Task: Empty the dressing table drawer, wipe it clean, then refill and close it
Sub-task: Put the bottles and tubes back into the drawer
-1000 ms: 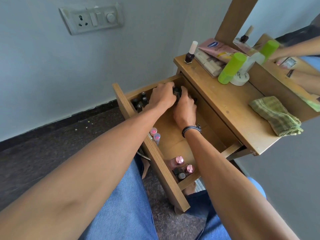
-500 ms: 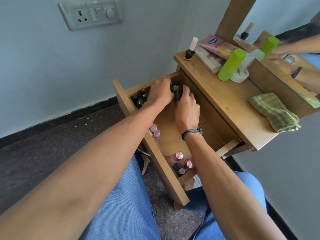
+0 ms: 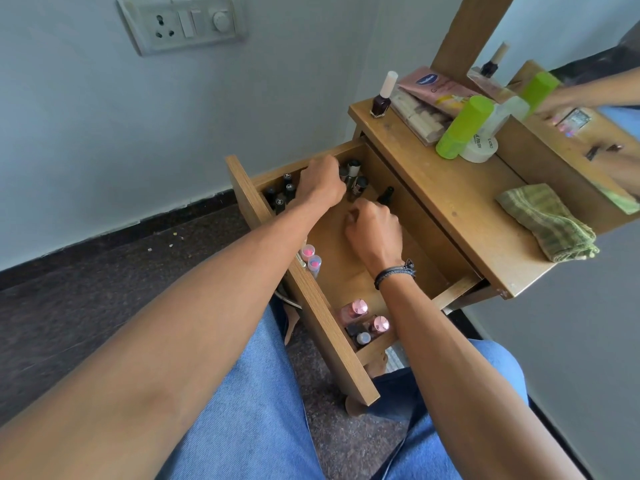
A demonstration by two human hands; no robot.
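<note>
- Your right hand (image 3: 375,230) pulled back from the dark-capped bottles (image 3: 355,178) at 12 o'clock in the drawer (image 3: 337,268). A moment before, both hands were bunched up there together.
- I think that meant you were done with that bunch of bottles. The drawer stood wide open with lots still in it.
- Your hands were apart.
- Your left hand (image 3: 320,183) stayed at the far end by the bottles. Its fingers bent down out of sight, so I could not tell if it held one.
- Your right hand was curled up over the bare wood in the middle. I saw nothing in it.
- Pink-capped bottles (image 3: 360,311) stood at 6 o'clock in the drawer.
- The checked cloth (image 3: 547,223) lay on the table top (image 3: 450,188) at 3 o'clock.
</note>
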